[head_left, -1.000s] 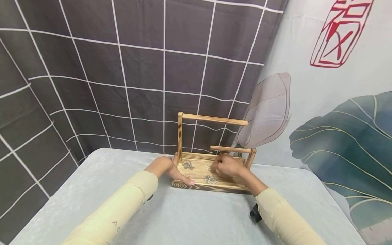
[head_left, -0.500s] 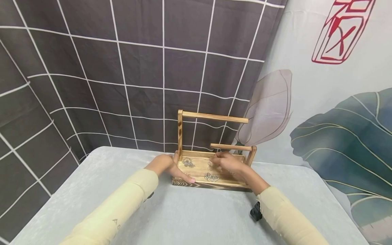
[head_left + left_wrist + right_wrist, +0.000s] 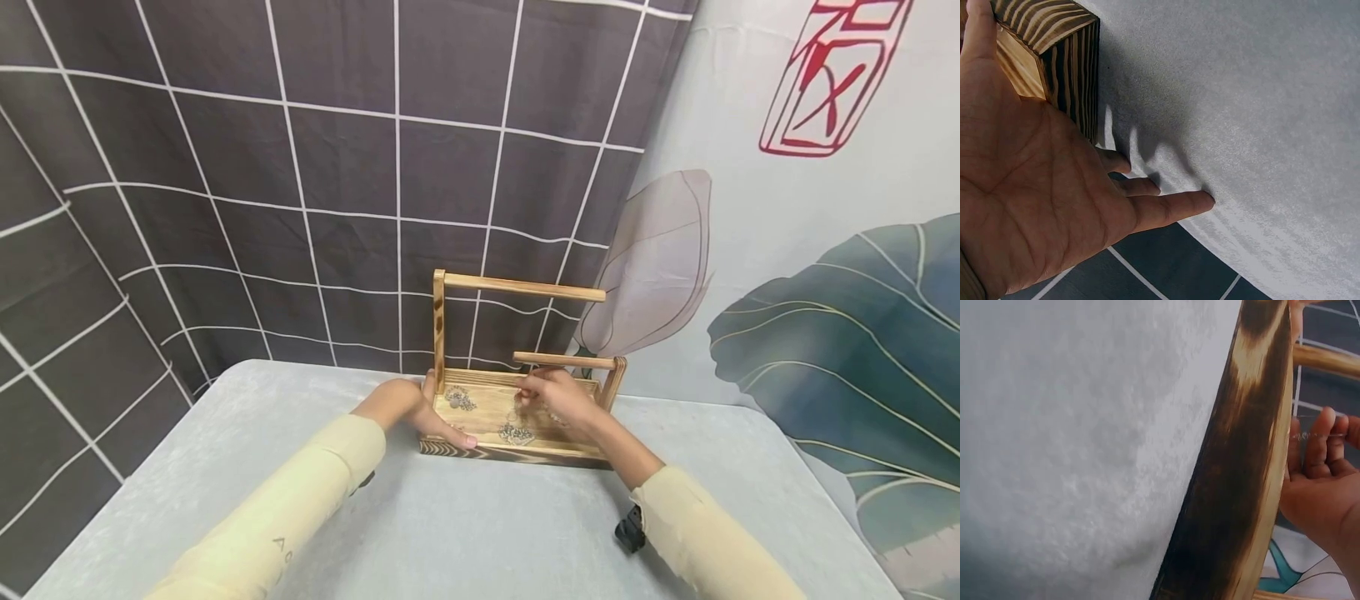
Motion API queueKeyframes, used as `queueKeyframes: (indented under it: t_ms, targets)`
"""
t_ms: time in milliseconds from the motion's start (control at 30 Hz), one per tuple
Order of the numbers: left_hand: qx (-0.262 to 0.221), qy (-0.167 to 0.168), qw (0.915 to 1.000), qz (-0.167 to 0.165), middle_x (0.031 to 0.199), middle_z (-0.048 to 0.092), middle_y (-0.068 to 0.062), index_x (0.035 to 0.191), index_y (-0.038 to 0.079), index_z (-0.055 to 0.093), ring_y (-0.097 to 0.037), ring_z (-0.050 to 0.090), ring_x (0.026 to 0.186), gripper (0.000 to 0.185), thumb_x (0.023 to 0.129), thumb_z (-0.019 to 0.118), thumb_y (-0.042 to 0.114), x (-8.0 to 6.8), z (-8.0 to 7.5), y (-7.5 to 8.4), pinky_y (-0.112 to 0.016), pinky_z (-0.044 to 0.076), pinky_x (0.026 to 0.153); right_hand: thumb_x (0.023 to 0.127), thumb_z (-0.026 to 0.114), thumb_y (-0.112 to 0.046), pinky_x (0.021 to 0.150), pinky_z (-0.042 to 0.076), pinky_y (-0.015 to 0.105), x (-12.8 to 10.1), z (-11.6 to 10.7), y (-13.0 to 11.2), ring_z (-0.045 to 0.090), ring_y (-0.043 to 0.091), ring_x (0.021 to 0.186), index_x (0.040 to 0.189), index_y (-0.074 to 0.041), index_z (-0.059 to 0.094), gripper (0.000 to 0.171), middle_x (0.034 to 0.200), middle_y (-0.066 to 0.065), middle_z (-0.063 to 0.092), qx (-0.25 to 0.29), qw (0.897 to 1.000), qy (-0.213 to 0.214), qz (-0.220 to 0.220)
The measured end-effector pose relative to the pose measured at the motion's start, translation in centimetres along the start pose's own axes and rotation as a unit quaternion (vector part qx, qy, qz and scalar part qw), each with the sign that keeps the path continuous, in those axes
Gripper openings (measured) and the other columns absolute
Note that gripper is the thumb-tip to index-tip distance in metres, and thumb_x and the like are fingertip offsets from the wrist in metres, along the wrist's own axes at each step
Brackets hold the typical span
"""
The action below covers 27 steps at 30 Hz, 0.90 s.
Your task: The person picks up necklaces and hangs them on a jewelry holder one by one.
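Observation:
A wooden stand with a shallow tray base (image 3: pixel 480 415) and two bars on posts rests on the table. My left hand (image 3: pixel 431 414) lies against the tray's left end, thumb over the front rim. In the left wrist view its fingers (image 3: pixel 1169 209) stretch out straight past the tray's corner. My right hand (image 3: pixel 558 396) is over the right half of the tray, below the short bar, and pinches a thin silver chain (image 3: pixel 1302 435). Two small heaps of silver chain lie in the tray: one heap (image 3: pixel 460 398) at the left, another (image 3: pixel 516 434) near the front.
The long upper bar (image 3: pixel 525 287) and the short lower bar (image 3: pixel 566 360) reach over the tray from opposite ends. A dark grid-patterned curtain (image 3: pixel 337 167) hangs behind the table (image 3: pixel 450 533), with a white printed cloth (image 3: pixel 675 350) at the right.
My right hand has risen slightly and its fingers have turned, the thin chain hanging from them. My left hand stays at the tray's left end.

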State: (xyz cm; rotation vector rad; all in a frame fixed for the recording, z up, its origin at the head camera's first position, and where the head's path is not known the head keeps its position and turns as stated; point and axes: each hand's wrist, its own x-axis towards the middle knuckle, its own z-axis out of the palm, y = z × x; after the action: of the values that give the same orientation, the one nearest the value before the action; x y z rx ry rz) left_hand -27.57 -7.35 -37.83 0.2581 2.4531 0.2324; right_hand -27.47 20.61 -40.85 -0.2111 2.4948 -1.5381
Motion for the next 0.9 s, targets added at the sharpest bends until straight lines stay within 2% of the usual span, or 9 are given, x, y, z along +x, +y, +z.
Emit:
queueKeyframes:
  t_ms: [100,167,267,367,500,567,633,700,900]
  targets:
    - [0.002,0.003,1.0000,0.000,0.188,0.012,-0.028,0.179,0.003,-0.011,-0.042,0.023,0.176,0.159,0.081,0.075,0.094,-0.1,0.0,0.1,-0.053,0.030,0.143,0.113,0.064,-0.026,0.104,0.058,0.037,-0.6,0.2,-0.3,0.074,0.018,0.095,0.093,-0.007,0.077,0.031,0.087,-0.001,0.077,0.000,1.000,0.016,-0.001]
    - [0.002,0.001,1.0000,-0.002,0.189,0.010,-0.028,0.180,0.003,-0.012,-0.042,0.021,0.176,0.160,0.081,0.074,0.095,0.1,0.1,0.2,-0.054,0.030,0.144,0.113,0.064,-0.024,0.099,0.060,0.032,-0.9,0.3,-0.5,0.073,0.015,0.091,0.093,-0.004,0.076,0.031,0.084,-0.003,0.075,0.010,1.000,0.023,0.000]
    - [0.006,0.004,1.0000,-0.006,0.189,0.008,-0.027,0.179,0.004,-0.013,-0.041,0.019,0.177,0.167,0.075,0.073,0.101,1.4,0.5,-0.2,-0.055,0.029,0.144,0.114,0.061,-0.020,0.086,0.064,0.025,-1.2,0.3,-0.7,0.071,0.012,0.083,0.095,0.001,0.073,0.031,0.081,-0.003,0.071,0.055,0.998,0.021,-0.001]
    - [0.015,0.015,0.9997,-0.014,0.190,0.009,-0.025,0.180,0.006,-0.015,-0.039,0.021,0.177,0.177,0.064,0.072,0.109,3.8,1.2,-1.0,-0.054,0.030,0.144,0.115,0.058,-0.015,0.075,0.064,0.021,-1.4,0.4,-0.8,0.069,0.010,0.078,0.101,0.006,0.069,0.028,0.084,-0.001,0.068,0.120,0.993,0.008,-0.001]
    - [0.024,0.033,0.9990,-0.020,0.188,0.017,-0.026,0.181,0.006,-0.010,-0.040,0.027,0.175,0.185,0.054,0.071,0.113,6.4,1.9,-2.1,-0.055,0.034,0.142,0.115,0.056,-0.013,0.074,0.062,0.021,-1.9,0.4,-1.1,0.067,0.010,0.078,0.112,0.008,0.067,0.023,0.090,0.000,0.069,0.173,0.985,-0.015,-0.004]
    - [0.025,0.036,0.9989,-0.017,0.188,0.018,-0.027,0.181,0.005,-0.007,-0.041,0.027,0.175,0.185,0.053,0.071,0.114,6.9,2.1,-2.4,-0.056,0.034,0.141,0.115,0.055,-0.012,0.074,0.062,0.021,-2.2,0.4,-1.3,0.067,0.010,0.079,0.117,0.007,0.066,0.022,0.094,-0.001,0.069,0.188,0.982,-0.027,-0.005]
    - [0.028,0.037,0.9988,-0.014,0.188,0.017,-0.028,0.181,0.005,-0.007,-0.043,0.026,0.175,0.184,0.055,0.070,0.114,6.8,2.2,-2.4,-0.057,0.033,0.142,0.115,0.055,-0.012,0.075,0.062,0.022,-2.6,0.3,-1.5,0.068,0.010,0.080,0.121,0.004,0.066,0.021,0.097,-0.001,0.071,0.201,0.979,-0.035,-0.007]
    - [0.028,0.037,0.9989,-0.008,0.187,0.014,-0.030,0.181,0.005,-0.008,-0.045,0.023,0.176,0.180,0.059,0.068,0.113,6.0,2.1,-2.2,-0.058,0.030,0.143,0.115,0.055,-0.012,0.077,0.063,0.022,-2.9,0.2,-1.7,0.069,0.011,0.082,0.124,0.001,0.067,0.020,0.100,-0.001,0.072,0.215,0.976,-0.043,-0.009]
    - [-0.003,0.045,0.9989,0.012,0.187,0.003,-0.033,0.180,0.005,-0.012,-0.057,0.012,0.174,0.169,0.072,0.066,0.108,2.2,2.1,-1.1,-0.070,0.024,0.142,0.116,0.054,-0.014,0.083,0.064,0.025,-3.6,-0.4,-2.1,0.072,0.012,0.090,0.131,-0.003,0.069,0.024,0.106,0.000,0.073,0.225,0.973,-0.056,-0.023]
